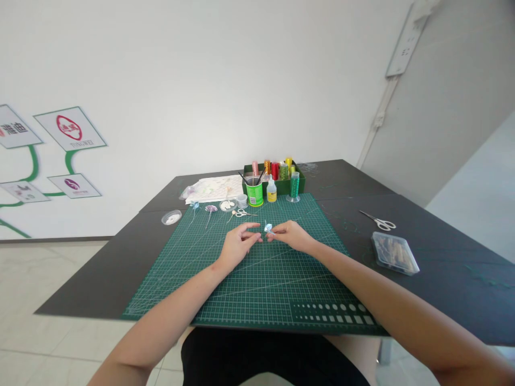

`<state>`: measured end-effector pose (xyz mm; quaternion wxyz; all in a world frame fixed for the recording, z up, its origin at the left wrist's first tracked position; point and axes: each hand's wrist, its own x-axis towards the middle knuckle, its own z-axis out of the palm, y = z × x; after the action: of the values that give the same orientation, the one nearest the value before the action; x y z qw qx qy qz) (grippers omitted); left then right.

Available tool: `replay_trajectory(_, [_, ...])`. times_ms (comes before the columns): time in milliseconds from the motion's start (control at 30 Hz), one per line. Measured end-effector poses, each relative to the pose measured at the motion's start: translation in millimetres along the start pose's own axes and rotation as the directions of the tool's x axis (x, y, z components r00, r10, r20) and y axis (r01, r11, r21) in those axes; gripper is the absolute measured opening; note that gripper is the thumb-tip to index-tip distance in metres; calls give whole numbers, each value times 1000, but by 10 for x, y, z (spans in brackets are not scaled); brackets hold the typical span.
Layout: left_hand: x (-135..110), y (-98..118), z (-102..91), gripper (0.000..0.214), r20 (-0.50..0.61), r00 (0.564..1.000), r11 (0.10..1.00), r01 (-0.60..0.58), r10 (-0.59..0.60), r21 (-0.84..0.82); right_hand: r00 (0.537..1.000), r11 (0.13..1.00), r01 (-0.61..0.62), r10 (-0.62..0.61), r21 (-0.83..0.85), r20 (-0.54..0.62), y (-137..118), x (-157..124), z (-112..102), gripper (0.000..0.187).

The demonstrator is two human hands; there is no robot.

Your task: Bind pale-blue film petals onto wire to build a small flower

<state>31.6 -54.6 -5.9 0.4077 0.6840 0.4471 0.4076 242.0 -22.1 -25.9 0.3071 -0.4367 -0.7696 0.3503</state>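
Observation:
Both hands rest on a green cutting mat [257, 284] that lies on a dark table [100, 268]. My right hand [292, 236] pinches a small pale blue piece [267, 228] at its fingertips. My left hand [237, 245] sits close beside it, its fingers curled and its fingertips reaching toward the same piece. I cannot tell whether the left fingers touch it. Two small wired flower pieces, one blue [195, 206] and one purple [211, 209], lie on the mat's far left.
At the mat's far edge stand a green cup of tools [255, 194], a small yellow bottle [271, 191] and a green box of thread spools [281, 174]. Small scissors [240, 213], white scissors [380, 221], a clear plastic box [395, 253], a round dish [171, 217] and papers [213, 188] lie about.

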Motion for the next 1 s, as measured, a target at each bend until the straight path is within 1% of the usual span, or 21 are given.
replay_trajectory(133, [32,-22,-3,40,-35,999,1000,13,-14,-22,999,999,-32,32,0,28,-56,-17,-5,27])
replay_trajectory(333, [80,-80,-14,37,-58,997,996,38,-43,-78,999,998,-17,15,64,37,-48,-14,6,25])
replay_trajectory(433, [101,-87,-30,39,-60,995,986,71,-81,-148,998,979,-49,42,197,38,-37,-9,15,25])
replay_trajectory(500, [116,-81,-46,41,-68,990,974,106,-122,-201,993,949,-120,114,293,36,-29,-6,6,26])
replay_trajectory(600, [135,-73,-72,44,-72,980,952,159,-183,-262,972,876,-221,233,428,25,3,0,-35,29])
replay_trajectory(700, [147,-69,-91,47,-73,974,938,184,-214,-295,963,803,-231,269,549,11,62,17,-88,28])
replay_trajectory(767, [148,-62,-100,47,-69,974,934,187,-217,-304,959,816,-216,280,536,-40,104,35,-111,26])
replay_trajectory(833, [144,-46,-104,46,-58,974,932,190,-217,-308,952,879,-179,268,442,-148,131,54,-118,24])
replay_trajectory(933, [129,-13,-96,45,-34,974,927,203,-225,-314,933,961,-85,170,264,-317,114,67,-95,25])
replay_trajectory(1000, [115,7,-81,44,-16,974,925,211,-228,-317,928,977,-38,112,210,-356,51,54,-60,25])
